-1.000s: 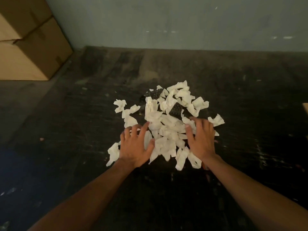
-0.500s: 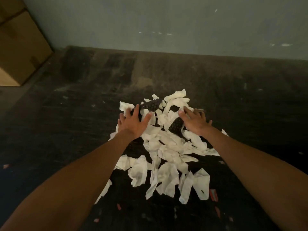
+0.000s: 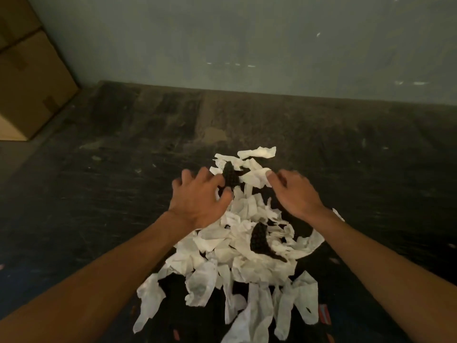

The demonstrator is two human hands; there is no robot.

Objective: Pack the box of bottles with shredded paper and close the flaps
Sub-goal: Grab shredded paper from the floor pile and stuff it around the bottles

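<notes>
Mostly shredded paper (image 3: 237, 256) beneath and between both spread hands (image 3: 247, 196)

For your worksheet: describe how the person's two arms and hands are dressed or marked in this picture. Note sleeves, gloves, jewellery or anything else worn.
Both forearms are bare as far as the picture shows them; no sleeve or cuff is in view. The left hand and the right hand wear no gloves. No watch, bracelet or ring can be seen, though the light is dim and the fingers are slightly blurred.

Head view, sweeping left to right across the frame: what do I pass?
Stacked cardboard boxes → left hand → upper dark textured scrap amid the white paper pile → right hand → small red scrap on the floor.
</notes>
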